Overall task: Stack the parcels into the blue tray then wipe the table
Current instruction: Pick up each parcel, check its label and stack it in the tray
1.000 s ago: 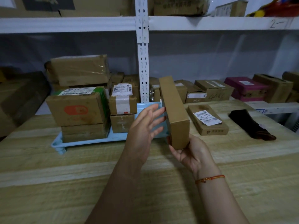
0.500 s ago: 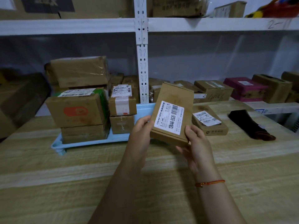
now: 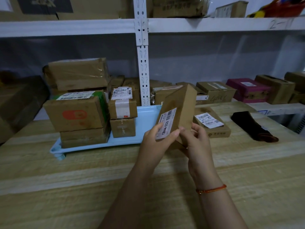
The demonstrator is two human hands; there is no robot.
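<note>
Both hands hold one slim brown parcel [image 3: 179, 106] up above the wooden counter [image 3: 82, 179], tilted so that its labelled face turns toward the left. The left hand [image 3: 156, 142] grips the parcel's near lower corner, its fingers [image 3: 171, 133] curled over the white label and pressed together against the card. The right hand [image 3: 196, 142] grips the same lower end from the other side, its fingers [image 3: 197, 129] curled round the plain edge, their tips nearly meeting those of the left hand. An orange cord bracelet [image 3: 211, 189] sits on the right wrist.

Just beyond the left fingers lies the blue tray [image 3: 145, 119], flat on the counter. Its bare end is the one nearest the fingers. Farther left of the fingers, on the tray, stand two stacks: a small labelled box [image 3: 123, 106] on top of a smaller plain box [image 3: 123, 127], and beside these a large box with an orange mark [image 3: 74, 115] resting on a flatter box [image 3: 84, 138].

Just right of the right fingers, a flat labelled parcel [image 3: 212, 124] lies on the counter, outside the tray. Farther right lies a dark cloth [image 3: 252, 127], well apart from the hands. Behind everything, more boxes crowd a white metal shelf [image 3: 143, 63], among them a magenta box [image 3: 247, 89].
</note>
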